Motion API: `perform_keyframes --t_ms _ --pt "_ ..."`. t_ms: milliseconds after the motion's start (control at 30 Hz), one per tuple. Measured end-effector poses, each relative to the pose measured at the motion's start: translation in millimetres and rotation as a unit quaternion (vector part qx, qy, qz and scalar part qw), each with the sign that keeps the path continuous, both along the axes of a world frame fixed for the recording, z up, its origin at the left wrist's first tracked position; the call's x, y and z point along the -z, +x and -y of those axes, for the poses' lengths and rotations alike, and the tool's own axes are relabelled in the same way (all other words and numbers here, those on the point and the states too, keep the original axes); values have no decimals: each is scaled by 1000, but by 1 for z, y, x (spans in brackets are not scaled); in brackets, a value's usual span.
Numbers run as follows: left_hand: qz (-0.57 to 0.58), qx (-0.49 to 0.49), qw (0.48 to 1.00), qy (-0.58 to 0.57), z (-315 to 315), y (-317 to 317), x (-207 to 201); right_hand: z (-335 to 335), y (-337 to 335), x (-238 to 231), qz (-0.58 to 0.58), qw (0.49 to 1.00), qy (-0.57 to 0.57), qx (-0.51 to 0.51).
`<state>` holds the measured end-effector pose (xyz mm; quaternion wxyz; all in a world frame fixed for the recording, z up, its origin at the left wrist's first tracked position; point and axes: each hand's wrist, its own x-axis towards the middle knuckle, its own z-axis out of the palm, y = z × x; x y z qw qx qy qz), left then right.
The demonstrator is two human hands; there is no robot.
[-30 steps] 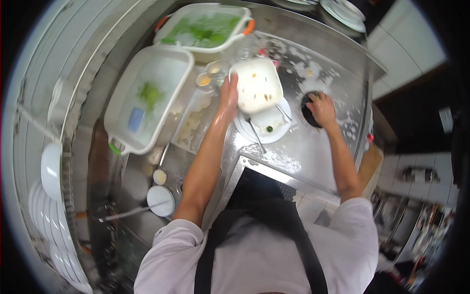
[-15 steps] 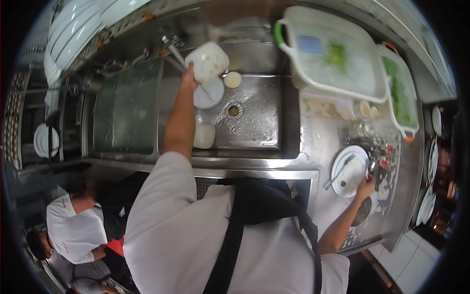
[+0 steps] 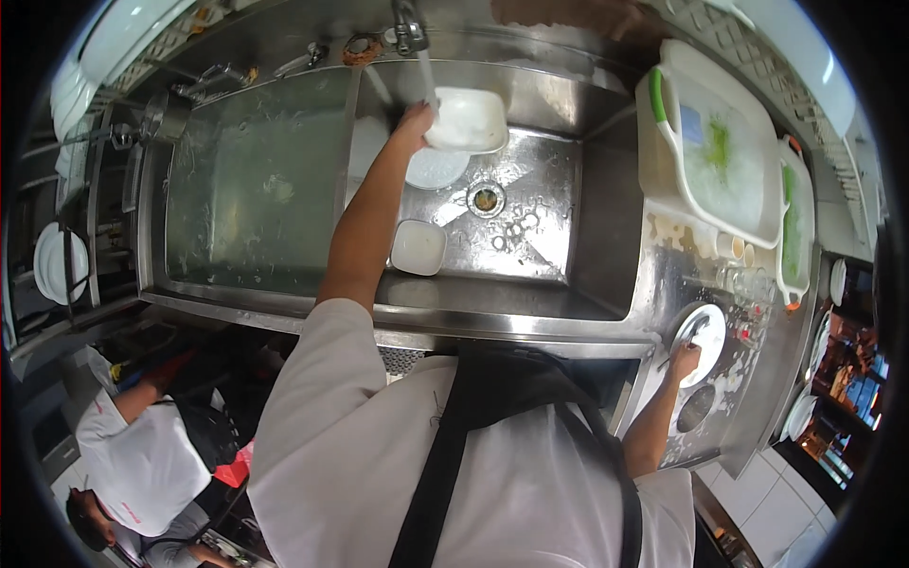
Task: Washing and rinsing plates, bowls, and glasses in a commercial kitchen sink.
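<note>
Under the tap (image 3: 410,36), my left hand (image 3: 415,125) grips a white rectangular dish (image 3: 471,120) by its left side while water runs down at that edge. Below the dish, a round white plate (image 3: 437,171) lies in the steel sink (image 3: 540,222), partly covered by it. A white squarish bowl (image 3: 419,248) rests nearer to me in the same basin. Far to the right, my right hand (image 3: 684,361) is closed over the near left part of another round white plate (image 3: 708,331) on the counter. What its fingers pinch is too small to make out.
Left of the sink is a water-filled basin (image 3: 256,189). White tubs hold soapy water, one large (image 3: 653,175) and one narrower (image 3: 797,275). Glasses (image 3: 748,282) and small cups (image 3: 731,246) stand on the right counter. A co-worker (image 3: 142,454) is behind at left.
The dish in my left hand has turned more level, under the running water; food spots on it have gone. My right hand has shifted from the plate's right edge to its lower left. The view has shifted.
</note>
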<state>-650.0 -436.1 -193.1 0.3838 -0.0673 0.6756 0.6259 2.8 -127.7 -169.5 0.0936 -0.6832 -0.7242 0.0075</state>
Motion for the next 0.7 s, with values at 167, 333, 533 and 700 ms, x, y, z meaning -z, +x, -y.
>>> perform_keyframes --t_ms 167,333,533,700 --pt "-391 165 887 -183 -22 -33 -76 -20 10 -3 98 991 -86 0" --pt "-294 340 870 -203 8 -33 -25 -14 -11 -24 -46 991 -94 79" --pt "-270 540 748 -276 68 71 196 38 -77 -81 -168 980 -89 -50" --pt "-220 676 628 -316 93 123 264 106 -168 -97 -359 882 -259 -161"
